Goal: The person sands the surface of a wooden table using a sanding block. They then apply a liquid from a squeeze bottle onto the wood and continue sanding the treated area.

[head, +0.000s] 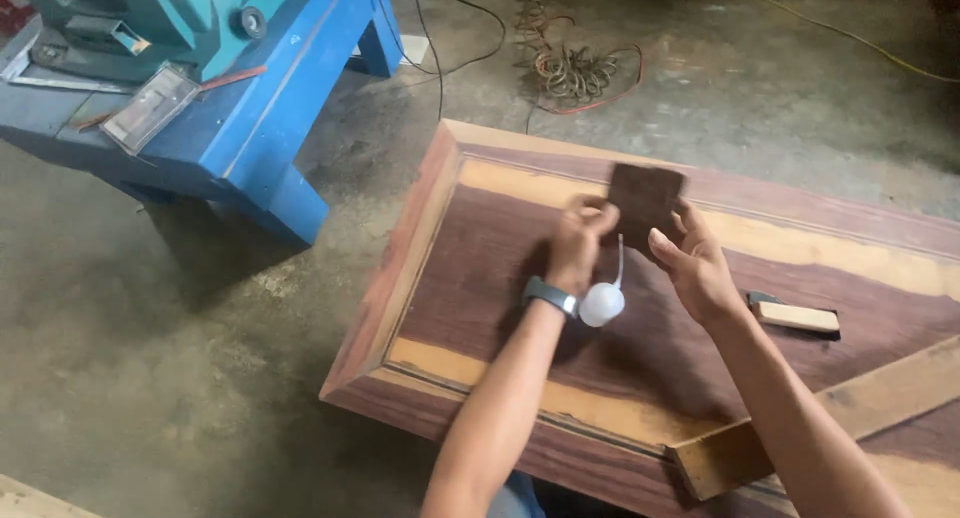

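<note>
Both my hands hold up a dark brown rectangular sheet [645,200], like sandpaper, above a framed reddish wooden panel [480,268]. My left hand [580,240] pinches the sheet's left edge with closed fingers; a grey band is on that wrist. My right hand [695,268] supports the sheet's lower right side with its fingers spread along it. A small white rounded object [602,304] hangs on a thin white cord just below my left hand.
A small wooden block on a dark base [797,318] lies on the panel to the right. A loose plank [830,413] crosses the panel's near right corner. A blue machine stand [220,88] stands at upper left; coiled cables [570,73] lie on the concrete floor.
</note>
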